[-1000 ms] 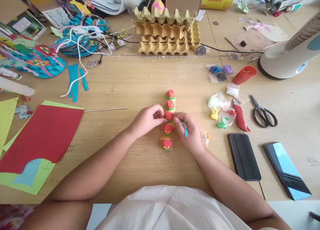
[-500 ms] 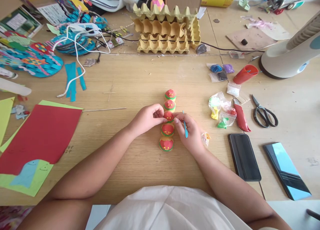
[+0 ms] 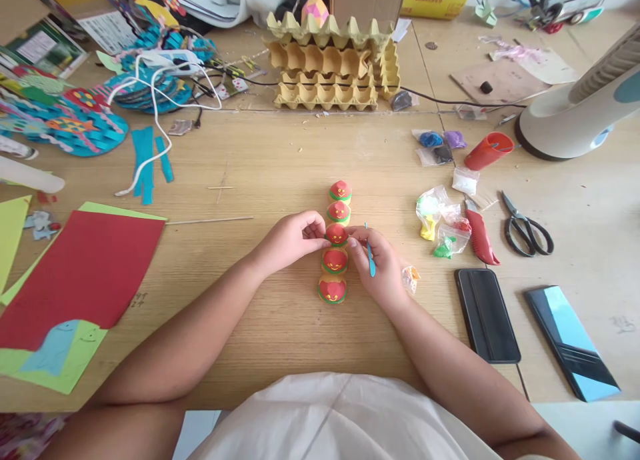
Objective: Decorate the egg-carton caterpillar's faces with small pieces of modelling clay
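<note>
A strip of several egg-carton cups point(image 3: 334, 261) runs up the middle of the table, each cup topped with red clay, a green rim and a small yellow smiling face. My left hand point(image 3: 295, 241) has curled fingers, thumb and fingertip against the left side of the middle cup point(image 3: 336, 233). On the other side, my right hand point(image 3: 381, 263) touches the same cup with thumb and forefinger. A thin blue clay tool point(image 3: 371, 261) is tucked between the right hand's fingers, its flat end pointing toward me.
To the right lie bagged clay point(image 3: 445, 241), a red cup point(image 3: 490, 151), a red-handled knife point(image 3: 481, 233), scissors point(image 3: 527, 227) and two phones point(image 3: 487, 315). Red paper point(image 3: 85, 267) lies left. Egg cartons point(image 3: 325, 60) and a black cable stand behind.
Both hands stay at the middle cup with almost no movement. The whole view has shifted very slightly.
</note>
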{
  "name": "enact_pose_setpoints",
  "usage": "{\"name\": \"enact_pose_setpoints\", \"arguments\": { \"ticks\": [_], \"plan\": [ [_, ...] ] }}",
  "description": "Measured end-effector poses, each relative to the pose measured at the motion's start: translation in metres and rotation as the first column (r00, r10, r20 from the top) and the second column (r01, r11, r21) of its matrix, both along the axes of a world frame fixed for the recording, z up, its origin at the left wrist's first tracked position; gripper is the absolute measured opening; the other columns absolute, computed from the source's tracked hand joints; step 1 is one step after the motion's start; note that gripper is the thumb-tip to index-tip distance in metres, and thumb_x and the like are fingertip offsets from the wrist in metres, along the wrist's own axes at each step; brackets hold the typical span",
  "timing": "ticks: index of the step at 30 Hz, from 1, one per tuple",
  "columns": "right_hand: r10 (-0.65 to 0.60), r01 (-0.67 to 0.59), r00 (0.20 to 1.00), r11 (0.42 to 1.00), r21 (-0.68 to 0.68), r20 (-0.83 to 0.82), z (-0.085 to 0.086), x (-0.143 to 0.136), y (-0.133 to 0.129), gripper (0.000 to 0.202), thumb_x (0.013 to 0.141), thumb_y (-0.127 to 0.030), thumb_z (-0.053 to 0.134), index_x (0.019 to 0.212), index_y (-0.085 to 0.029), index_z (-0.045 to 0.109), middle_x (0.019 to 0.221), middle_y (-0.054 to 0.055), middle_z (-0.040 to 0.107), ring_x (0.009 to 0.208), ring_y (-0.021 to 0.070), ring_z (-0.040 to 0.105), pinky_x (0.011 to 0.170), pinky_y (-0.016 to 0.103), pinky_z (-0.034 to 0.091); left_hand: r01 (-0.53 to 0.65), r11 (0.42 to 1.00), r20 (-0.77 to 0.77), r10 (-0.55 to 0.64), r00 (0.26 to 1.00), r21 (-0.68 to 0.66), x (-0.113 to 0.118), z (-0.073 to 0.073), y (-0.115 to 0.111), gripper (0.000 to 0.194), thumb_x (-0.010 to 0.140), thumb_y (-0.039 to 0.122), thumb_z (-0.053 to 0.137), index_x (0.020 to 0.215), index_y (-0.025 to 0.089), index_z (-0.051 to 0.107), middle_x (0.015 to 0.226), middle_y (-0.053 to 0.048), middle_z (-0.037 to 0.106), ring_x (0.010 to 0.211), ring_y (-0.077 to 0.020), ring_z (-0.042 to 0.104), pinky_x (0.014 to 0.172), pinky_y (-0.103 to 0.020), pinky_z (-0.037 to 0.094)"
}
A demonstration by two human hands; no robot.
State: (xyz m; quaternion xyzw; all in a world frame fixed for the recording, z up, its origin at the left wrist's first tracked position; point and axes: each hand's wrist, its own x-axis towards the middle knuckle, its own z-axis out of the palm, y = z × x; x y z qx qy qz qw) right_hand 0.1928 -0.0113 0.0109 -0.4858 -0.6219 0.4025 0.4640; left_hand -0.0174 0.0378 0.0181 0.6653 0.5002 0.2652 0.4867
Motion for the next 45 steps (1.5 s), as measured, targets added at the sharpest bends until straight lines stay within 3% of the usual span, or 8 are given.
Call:
{"name": "enact_pose_setpoints", "arguments": {
  "ticks": [3, 6, 12, 22, 30, 35, 41, 45],
  "plan": [
    [-0.018, 0.019, 1.0, 1.0, -0.004, 0.014, 0.001, 0.001, -0.001, 0.014, 0.102, -0.035, 0.057, 0.094, -0.024, 0.063, 0.113, 0.007, 0.077, 0.101, 0.022, 0.071, 0.091, 0.039, 0.054, -0.082, 0.997, -0.012, 0.082, 0.997, 0.006, -0.006, 0.002, -0.01, 0.018, 0.084, 0.035, 0.074, 0.087, 0.02, 0.063, 0.084, -0.001, 0.066, 0.076, -0.0148, 0.061, 0.068, -0.027, 0.05],
    [-0.025, 0.026, 0.999, 1.0, -0.009, 0.041, 0.0, 0.002, -0.002, 0.016, 0.102, -0.037, 0.057, 0.094, -0.025, 0.063, 0.117, 0.007, 0.077, 0.103, 0.0229, 0.072, 0.092, 0.04, 0.054, -0.17, 0.972, 0.088, 0.186, 0.979, -0.163, -0.008, 0.003, -0.022, 0.02, 0.085, 0.032, 0.07, 0.097, 0.021, 0.059, 0.092, -0.003, 0.068, 0.075, -0.0151, 0.062, 0.059, -0.025, 0.051],
    [-0.013, 0.014, 0.998, 1.0, -0.021, 0.066, 0.0, 0.002, -0.002, 0.016, 0.102, -0.038, 0.057, 0.098, -0.025, 0.064, 0.119, 0.008, 0.077, 0.105, 0.0242, 0.073, 0.093, 0.041, 0.055, -0.18, 0.912, 0.243, 0.281, 0.928, -0.368, 0.003, 0.005, -0.033, 0.036, 0.081, 0.025, 0.072, 0.112, 0.021, 0.055, 0.119, -0.008, 0.072, 0.079, -0.0126, 0.067, 0.069, -0.027, 0.055],
    [-0.019, 0.019, 1.0, 0.998, -0.065, 0.008, 0.002, 0.002, -0.001, 0.019, 0.101, -0.04, 0.057, 0.097, -0.024, 0.065, 0.118, 0.009, 0.077, 0.105, 0.0241, 0.073, 0.093, 0.041, 0.055, -0.346, 0.871, 0.332, 0.46, 0.824, -0.347, 0.022, 0.0, -0.036, 0.028, 0.079, 0.033, 0.077, 0.097, 0.02, 0.06, 0.081, 0.001, 0.063, 0.068, -0.011, 0.056, 0.054, -0.021, 0.041],
    [-0.031, 0.028, 0.999, 0.996, -0.087, -0.031, 0.004, 0.001, -0.003, 0.019, 0.101, -0.041, 0.058, 0.101, -0.024, 0.066, 0.119, 0.008, 0.078, 0.103, 0.0236, 0.073, 0.091, 0.04, 0.057, -0.396, 0.825, 0.399, 0.548, 0.735, -0.404, 0.035, -0.004, -0.038, 0.032, 0.078, 0.035, 0.079, 0.093, 0.022, 0.055, 0.08, 0.003, 0.061, 0.068, -0.0102, 0.055, 0.058, -0.022, 0.041],
    [-0.048, 0.044, 0.997, 0.997, -0.06, -0.066, 0.012, 0.0, -0.007, 0.017, 0.101, -0.039, 0.059, 0.097, -0.024, 0.065, 0.119, 0.007, 0.078, 0.105, 0.023, 0.073, 0.093, 0.04, 0.058, -0.366, 0.798, 0.449, 0.581, 0.678, -0.48, 0.038, 0.003, -0.042, 0.039, 0.076, 0.041, 0.081, 0.092, 0.023, 0.05, 0.082, 0.003, 0.062, 0.072, -0.0117, 0.061, 0.063, -0.024, 0.047],
    [-0.03, 0.022, 0.985, 0.999, -0.05, -0.168, 0.016, -0.002, -0.012, 0.013, 0.1, -0.038, 0.062, 0.097, -0.025, 0.065, 0.121, 0.008, 0.077, 0.116, 0.0248, 0.072, 0.101, 0.043, 0.056, -0.237, 0.698, 0.51, 0.675, 0.533, -0.676, 0.039, 0.004, -0.05, 0.04, 0.076, 0.04, 0.085, 0.091, 0.024, 0.052, 0.087, 0.0, 0.069, 0.077, -0.0159, 0.067, 0.066, -0.03, 0.054],
    [-0.021, 0.01, 0.986, 0.997, -0.073, -0.163, 0.016, -0.001, -0.012, 0.011, 0.098, -0.036, 0.065, 0.098, -0.025, 0.067, 0.118, 0.007, 0.078, 0.114, 0.0249, 0.072, 0.1, 0.043, 0.057, -0.16, 0.643, 0.497, 0.705, 0.506, -0.749, 0.035, 0.004, -0.055, 0.041, 0.077, 0.043, 0.086, 0.092, 0.026, 0.052, 0.081, 0.004, 0.067, 0.063, -0.013, 0.062, 0.056, -0.028, 0.05]
  ]
}}
